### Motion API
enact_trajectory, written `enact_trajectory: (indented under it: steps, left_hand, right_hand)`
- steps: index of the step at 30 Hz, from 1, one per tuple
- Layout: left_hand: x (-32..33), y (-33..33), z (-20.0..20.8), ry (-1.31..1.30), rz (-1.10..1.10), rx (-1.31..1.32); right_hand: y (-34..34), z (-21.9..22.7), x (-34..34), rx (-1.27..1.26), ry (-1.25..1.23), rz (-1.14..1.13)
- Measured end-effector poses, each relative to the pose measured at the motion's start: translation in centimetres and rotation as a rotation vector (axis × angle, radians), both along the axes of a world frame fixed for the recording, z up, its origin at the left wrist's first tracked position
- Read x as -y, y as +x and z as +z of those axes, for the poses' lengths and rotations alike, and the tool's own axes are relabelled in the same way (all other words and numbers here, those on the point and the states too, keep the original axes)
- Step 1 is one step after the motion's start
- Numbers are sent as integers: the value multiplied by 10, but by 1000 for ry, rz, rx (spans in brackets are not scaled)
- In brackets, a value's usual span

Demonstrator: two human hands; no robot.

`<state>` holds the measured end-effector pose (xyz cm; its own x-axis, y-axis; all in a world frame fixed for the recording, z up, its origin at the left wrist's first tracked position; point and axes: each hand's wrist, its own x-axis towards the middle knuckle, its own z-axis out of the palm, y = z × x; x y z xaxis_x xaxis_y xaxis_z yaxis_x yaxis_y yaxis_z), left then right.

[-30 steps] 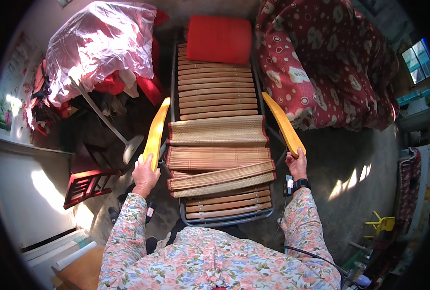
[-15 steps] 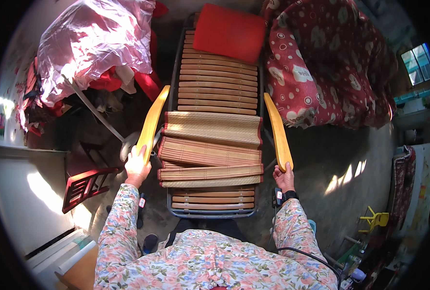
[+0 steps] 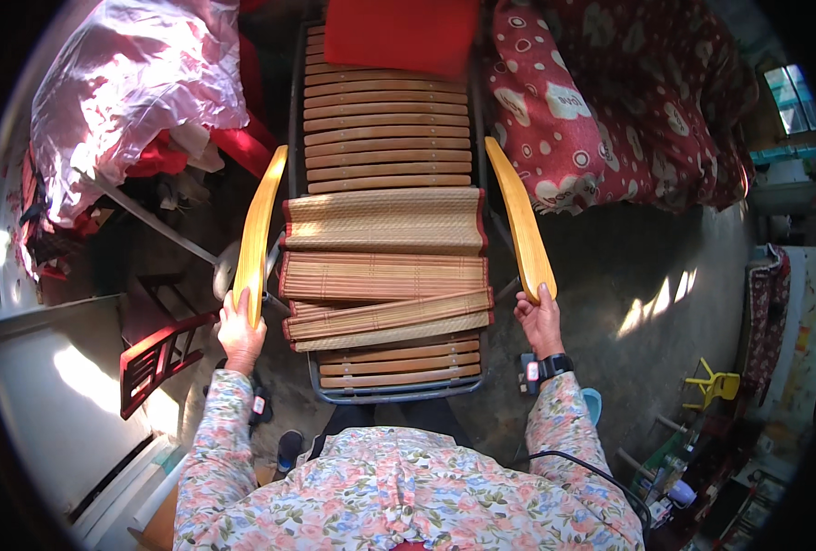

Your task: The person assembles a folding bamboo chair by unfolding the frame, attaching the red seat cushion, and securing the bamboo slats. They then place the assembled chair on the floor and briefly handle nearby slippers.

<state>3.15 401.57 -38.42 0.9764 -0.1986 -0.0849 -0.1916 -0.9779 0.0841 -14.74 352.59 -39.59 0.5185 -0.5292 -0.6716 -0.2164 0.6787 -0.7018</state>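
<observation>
A slatted wooden reclining chair point(image 3: 387, 121) stands in front of me, with a dark metal frame. My left hand point(image 3: 241, 334) grips the near end of its left yellow wooden armrest point(image 3: 262, 220). On the other side, my right hand point(image 3: 540, 321) is closed on the near end of the right armrest point(image 3: 521, 216), thumb on top. Between the armrests a woven bamboo mat point(image 3: 385, 220) with red edging lies folded in several layers across the slats. A red cushion point(image 3: 401, 32) rests on the chair's far end.
Pink cloth point(image 3: 142, 101) is heaped at the far left, above a grey metal bar point(image 3: 151, 216). A red patterned blanket point(image 3: 628, 110) bulks at the far right. Left of the chair sits a dark red folding stool point(image 3: 165, 358). Off right are a small yellow chair point(image 3: 718, 384) and a light-blue basin point(image 3: 592, 404).
The chair, mat and cushion have shifted a little left and toward the far side in the picture. Both hands stay on the armrests; the mat's near layers lie at a slightly different slant.
</observation>
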Motion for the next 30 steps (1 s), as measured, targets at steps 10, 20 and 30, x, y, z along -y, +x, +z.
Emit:
enact_trajectory:
  steps: [10,20,30]
  left_hand:
    - [23,-3,-2,-103,-29,28]
    - [33,28,-13,2,-7,19]
    - [27,27,-22,30,-22,-14]
  right_hand:
    - [29,4,33,74,-37,13]
    - [64,-10,56,98,-44,26]
    - [49,-33,59,-40,36,34]
